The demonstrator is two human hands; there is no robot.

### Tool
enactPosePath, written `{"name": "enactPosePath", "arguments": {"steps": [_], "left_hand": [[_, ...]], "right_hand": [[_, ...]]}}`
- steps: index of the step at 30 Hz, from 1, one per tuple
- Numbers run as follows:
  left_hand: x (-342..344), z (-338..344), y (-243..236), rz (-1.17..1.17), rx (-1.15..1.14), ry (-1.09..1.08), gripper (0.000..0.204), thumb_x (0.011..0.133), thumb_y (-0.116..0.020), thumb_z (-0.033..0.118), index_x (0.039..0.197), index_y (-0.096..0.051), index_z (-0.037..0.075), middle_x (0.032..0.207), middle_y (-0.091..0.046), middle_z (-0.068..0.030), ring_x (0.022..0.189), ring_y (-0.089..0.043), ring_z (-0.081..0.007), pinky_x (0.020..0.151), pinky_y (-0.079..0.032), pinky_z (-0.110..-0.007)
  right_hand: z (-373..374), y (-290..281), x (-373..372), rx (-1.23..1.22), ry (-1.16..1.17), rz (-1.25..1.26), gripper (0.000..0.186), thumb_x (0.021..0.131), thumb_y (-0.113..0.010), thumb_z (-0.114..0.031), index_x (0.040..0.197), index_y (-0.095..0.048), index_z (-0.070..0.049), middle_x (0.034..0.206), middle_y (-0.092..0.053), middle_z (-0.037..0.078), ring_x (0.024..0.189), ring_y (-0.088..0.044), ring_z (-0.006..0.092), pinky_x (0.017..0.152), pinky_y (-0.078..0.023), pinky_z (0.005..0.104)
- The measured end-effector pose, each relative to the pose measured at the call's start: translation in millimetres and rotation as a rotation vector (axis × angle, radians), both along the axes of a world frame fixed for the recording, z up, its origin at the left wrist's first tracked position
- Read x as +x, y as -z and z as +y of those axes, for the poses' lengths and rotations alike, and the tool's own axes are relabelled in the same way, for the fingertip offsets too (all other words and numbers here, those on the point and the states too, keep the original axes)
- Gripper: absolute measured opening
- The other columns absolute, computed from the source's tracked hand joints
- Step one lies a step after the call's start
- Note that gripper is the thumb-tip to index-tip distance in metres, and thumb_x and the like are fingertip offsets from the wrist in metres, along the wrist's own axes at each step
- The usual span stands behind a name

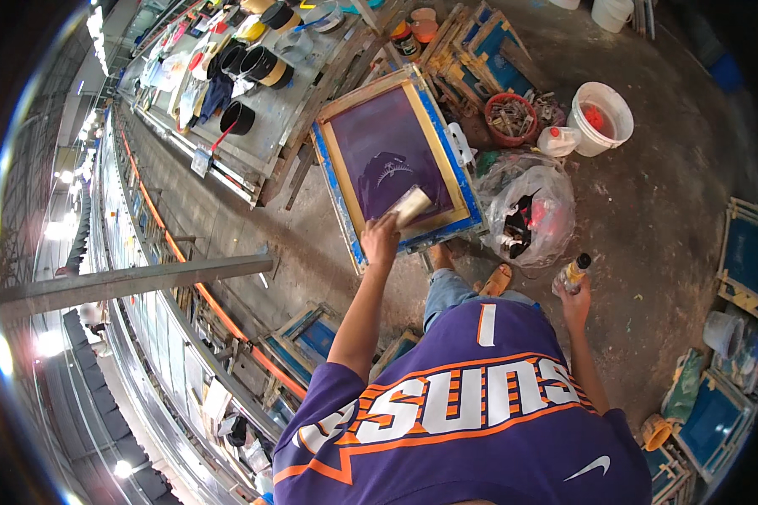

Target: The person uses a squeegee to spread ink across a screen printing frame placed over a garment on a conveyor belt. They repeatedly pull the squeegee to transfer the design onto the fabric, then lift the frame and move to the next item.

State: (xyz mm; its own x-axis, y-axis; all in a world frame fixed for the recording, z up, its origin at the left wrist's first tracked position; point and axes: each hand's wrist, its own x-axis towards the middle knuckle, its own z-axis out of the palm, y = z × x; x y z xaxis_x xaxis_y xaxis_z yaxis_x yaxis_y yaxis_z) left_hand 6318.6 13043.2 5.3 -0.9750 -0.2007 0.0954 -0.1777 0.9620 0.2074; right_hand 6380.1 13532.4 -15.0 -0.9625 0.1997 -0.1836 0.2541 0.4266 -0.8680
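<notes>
My left hand point(381, 239) is closed on a wide, pale-headed tool that looks like a flat brush point(412, 205). Its head lies over the lower part of a silkscreen frame point(328, 185), wooden with blue tape round the edge. Inside the frame is a dark purple mesh point(383, 130) with a darker patch and a small light design near the middle. Off to the right, my right hand point(572, 305) grips a small bottle point(575, 271) with a dark cap and a yellowish neck. That bottle is held upright, apart from the frame.
Right of the frame stand a clear plastic bag point(537, 215), a white bucket point(608, 118), a white jug point(557, 141) and a red basin point(510, 119) of small pieces. A cluttered table point(290, 101) with black tubs is at upper left. More frames point(745, 261) lean at right.
</notes>
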Motion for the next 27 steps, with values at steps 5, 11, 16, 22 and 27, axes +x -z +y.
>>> {"name": "enactPosePath", "arguments": {"steps": [5, 11, 16, 22, 27], "left_hand": [[5, 12, 8, -0.004, 0.000, 0.171, 0.042, 0.074, -0.073, 0.012, 0.115, -0.074, 0.023, 0.114, -0.073, -0.0032, 0.098, -0.067, -0.0297, 0.084, -0.055, -0.041], [9, -6, -26, 0.046, 0.451, -0.316, 0.034, 0.076, -0.074, 0.018, 0.110, -0.074, 0.011, 0.080, -0.072, -0.0171, 0.068, -0.069, -0.0314, 0.065, -0.052, -0.042], [13, -14, 4, 0.309, 0.539, -0.643, 0.028, 0.076, -0.075, 0.022, 0.096, -0.073, 0.002, 0.071, -0.069, -0.0178, 0.061, -0.067, -0.0223, 0.060, -0.050, -0.039], [-54, 44, 31, 0.221, 0.856, -0.589, 0.032, 0.076, -0.076, 0.023, 0.101, -0.075, 0.004, 0.084, -0.074, -0.0177, 0.078, -0.073, -0.0265, 0.075, -0.054, -0.041], [-51, 6, 11, 0.468, 0.987, -0.531, 0.028, 0.079, -0.073, 0.017, 0.098, -0.073, -0.003, 0.074, -0.071, -0.0099, 0.068, -0.063, -0.0103, 0.063, -0.051, -0.032]], "right_hand": [[-44, -21, -67, 0.086, -0.274, 0.244, 0.062, 0.083, -0.081, -0.017, 0.134, -0.051, -0.002, 0.118, -0.066, 0.017, 0.111, -0.064, 0.0318, 0.095, -0.049, 0.0402], [-104, -48, -159, 0.301, -0.814, 0.190, 0.072, 0.077, -0.082, -0.019, 0.138, -0.045, -0.010, 0.122, -0.065, 0.018, 0.118, -0.058, 0.0391, 0.094, -0.047, 0.0471], [-144, -68, -193, 0.596, -1.112, 0.310, 0.073, 0.073, -0.084, -0.024, 0.137, -0.049, -0.018, 0.121, -0.067, 0.012, 0.116, -0.059, 0.0321, 0.097, -0.041, 0.0484], [-166, -64, -225, 0.784, -1.272, 0.309, 0.073, 0.073, -0.085, -0.028, 0.137, -0.051, -0.022, 0.119, -0.067, 0.010, 0.117, -0.059, 0.0311, 0.100, -0.038, 0.0507], [-201, -73, -238, 0.932, -1.338, 0.314, 0.068, 0.071, -0.086, -0.030, 0.132, -0.057, -0.027, 0.111, -0.066, 0.011, 0.116, -0.057, 0.0325, 0.101, -0.037, 0.0529]]}}
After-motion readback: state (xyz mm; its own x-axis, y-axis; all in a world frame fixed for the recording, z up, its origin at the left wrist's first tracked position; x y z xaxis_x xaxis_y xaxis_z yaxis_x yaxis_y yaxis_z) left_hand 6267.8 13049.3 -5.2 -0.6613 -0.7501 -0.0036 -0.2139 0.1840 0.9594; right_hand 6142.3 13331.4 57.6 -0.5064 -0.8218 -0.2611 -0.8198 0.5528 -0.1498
